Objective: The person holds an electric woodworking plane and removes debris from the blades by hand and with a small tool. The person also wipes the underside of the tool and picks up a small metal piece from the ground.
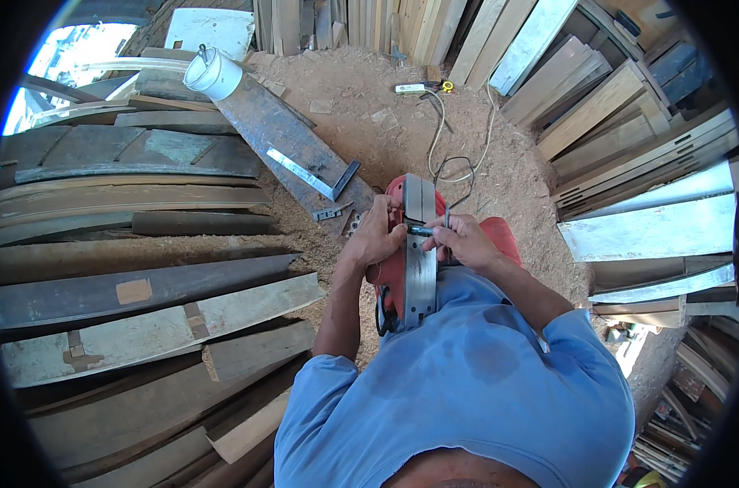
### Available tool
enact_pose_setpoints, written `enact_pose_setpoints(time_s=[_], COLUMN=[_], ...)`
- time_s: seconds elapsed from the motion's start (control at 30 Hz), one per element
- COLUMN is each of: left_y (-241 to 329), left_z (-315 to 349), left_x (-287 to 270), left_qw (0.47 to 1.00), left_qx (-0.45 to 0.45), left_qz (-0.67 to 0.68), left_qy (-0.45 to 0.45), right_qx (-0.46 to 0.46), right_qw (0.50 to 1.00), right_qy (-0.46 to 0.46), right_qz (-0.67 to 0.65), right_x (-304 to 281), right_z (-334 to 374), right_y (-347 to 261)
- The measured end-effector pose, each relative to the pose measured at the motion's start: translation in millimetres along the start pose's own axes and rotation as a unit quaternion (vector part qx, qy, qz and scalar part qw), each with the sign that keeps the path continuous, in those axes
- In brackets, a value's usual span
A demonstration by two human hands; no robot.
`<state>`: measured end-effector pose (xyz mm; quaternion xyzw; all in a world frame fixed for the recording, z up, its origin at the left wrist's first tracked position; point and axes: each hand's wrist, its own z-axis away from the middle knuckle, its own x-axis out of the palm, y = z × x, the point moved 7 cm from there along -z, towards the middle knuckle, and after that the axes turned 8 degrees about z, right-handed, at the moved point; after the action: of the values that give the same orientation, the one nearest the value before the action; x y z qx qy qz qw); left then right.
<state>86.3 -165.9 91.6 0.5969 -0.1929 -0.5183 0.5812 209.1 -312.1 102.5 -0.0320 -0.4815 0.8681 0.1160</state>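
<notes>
A red electric hand planer rests upside down against my lap, its long grey metal sole facing up. My left hand grips the planer's side, with the thumb near the slot across the sole. My right hand is closed at the other side of that slot, its fingers pinching a thin metal tool; the tool's exact kind is hidden by the fingers. A dark cylindrical part shows in the slot between both hands.
Left of the planer, a long board carries a white bucket and a try square. A pale cord and a yellow tape measure lie on the sawdust floor. Stacked planks line both sides.
</notes>
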Motion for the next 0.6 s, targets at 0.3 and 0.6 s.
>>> enact_pose_setpoints(time_s=[0.3,0.6], left_y=[6.8,43.1], left_z=[0.5,21.2], left_x=[-0.6,-16.3], left_qw=[1.0,0.953], left_qx=[0.001,0.127], left_qz=[0.003,0.254], left_qy=[-0.001,0.104], right_qx=[-0.29,-0.27], right_qw=[0.71,0.817], right_qy=[0.073,0.117], right_qz=[0.637,0.496], right_x=[29.3,28.6], right_z=[27.7,-2.9], right_y=[-45.0,-119.0])
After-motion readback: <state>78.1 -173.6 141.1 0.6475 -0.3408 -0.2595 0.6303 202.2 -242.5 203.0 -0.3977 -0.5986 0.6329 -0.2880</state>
